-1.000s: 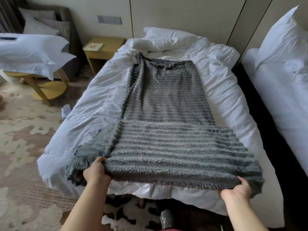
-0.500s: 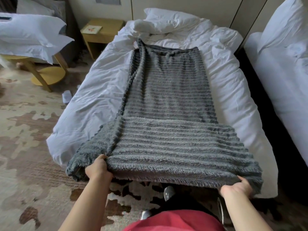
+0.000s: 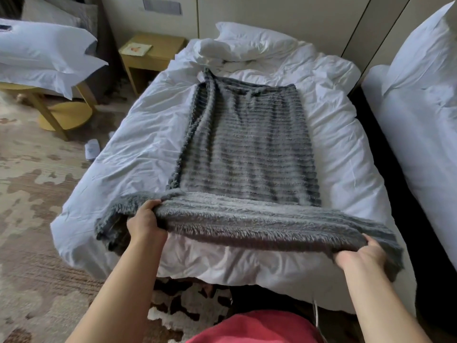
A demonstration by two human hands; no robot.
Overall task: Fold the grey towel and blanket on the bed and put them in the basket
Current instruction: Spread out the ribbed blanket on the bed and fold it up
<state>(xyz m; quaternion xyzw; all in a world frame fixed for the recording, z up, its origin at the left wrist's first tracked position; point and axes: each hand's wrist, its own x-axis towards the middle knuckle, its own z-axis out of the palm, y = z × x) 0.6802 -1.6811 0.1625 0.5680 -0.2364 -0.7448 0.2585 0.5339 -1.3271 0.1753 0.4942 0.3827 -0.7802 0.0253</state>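
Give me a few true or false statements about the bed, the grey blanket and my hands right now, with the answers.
1. The left hand and the right hand both grip the near edge of the grey blanket. True.
2. The blanket's far end hangs down to the floor. False: it lies on the bed, close to the pillow.
3. A basket stands on the bed. False: no basket is in view.
4. A wooden nightstand stands to the left of the bed's head. True.
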